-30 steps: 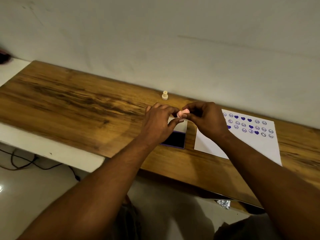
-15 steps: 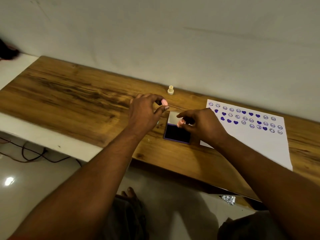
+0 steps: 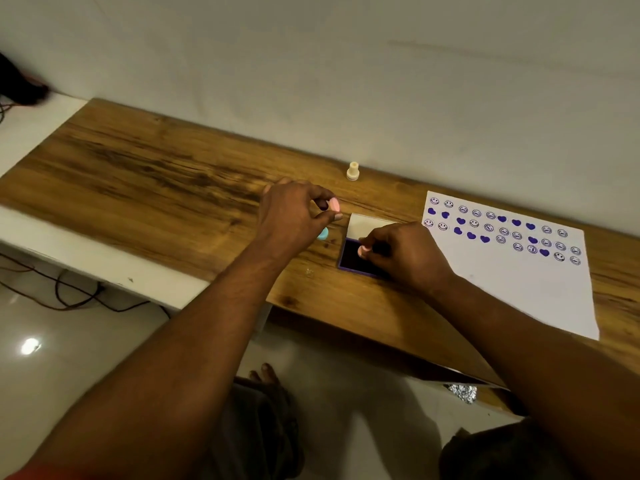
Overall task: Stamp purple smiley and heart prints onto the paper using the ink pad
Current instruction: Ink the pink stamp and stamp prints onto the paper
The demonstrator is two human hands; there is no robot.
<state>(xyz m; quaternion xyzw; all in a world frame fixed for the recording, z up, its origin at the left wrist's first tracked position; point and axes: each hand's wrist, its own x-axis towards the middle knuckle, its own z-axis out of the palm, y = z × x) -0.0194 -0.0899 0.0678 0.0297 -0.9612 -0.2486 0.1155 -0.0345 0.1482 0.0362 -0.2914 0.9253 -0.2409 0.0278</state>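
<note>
Left hand (image 3: 294,216) pinches a pink cap (image 3: 334,205) above the desk (image 3: 138,174) middle. Right hand (image 3: 405,252) grips a pink stamp (image 3: 363,250) on the open ink pad (image 3: 356,259); press squarely, then lift straight toward the paper (image 3: 519,282) at the right end.

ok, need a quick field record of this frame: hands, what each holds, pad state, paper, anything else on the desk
left hand: raised above the desk, left of the pad, pinch grip on pink cap
right hand: over the pad, holding pink stamp down at the ink
ink pad: open, lid up, dark purple surface
paper: right of pad, rows of purple smileys and hearts along far edge, near part blank
cream stamp: upright, by the wall
blue piece: on the desk, partly hidden under left hand
desk: wood
</note>
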